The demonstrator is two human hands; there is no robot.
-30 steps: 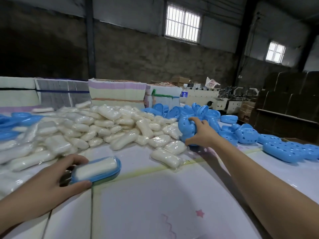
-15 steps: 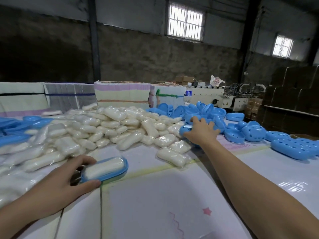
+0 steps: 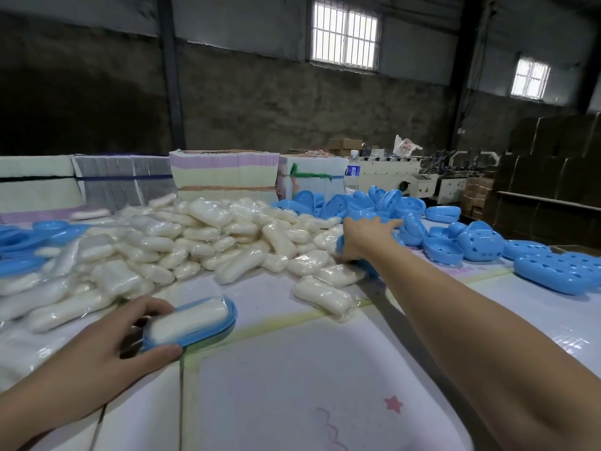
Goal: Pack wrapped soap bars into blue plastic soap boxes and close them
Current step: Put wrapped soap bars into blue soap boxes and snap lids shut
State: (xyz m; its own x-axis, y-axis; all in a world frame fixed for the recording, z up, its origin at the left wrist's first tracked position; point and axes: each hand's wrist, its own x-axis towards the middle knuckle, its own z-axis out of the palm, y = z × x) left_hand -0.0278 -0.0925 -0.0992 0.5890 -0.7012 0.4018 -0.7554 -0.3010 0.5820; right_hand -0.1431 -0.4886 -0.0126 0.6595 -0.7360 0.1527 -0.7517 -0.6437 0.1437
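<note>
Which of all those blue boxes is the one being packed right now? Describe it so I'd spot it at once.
Start at the big white heap of wrapped soap bars across the table. Come towards the near left edge, where the left hand grips a blue tray. Unlike the other blue boxes in view, it already holds a soap bar and has no lid.

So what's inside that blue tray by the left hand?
One wrapped soap bar lies in the open blue tray, held by the left hand. No lid yet. The tray floor beneath is hidden.
</note>
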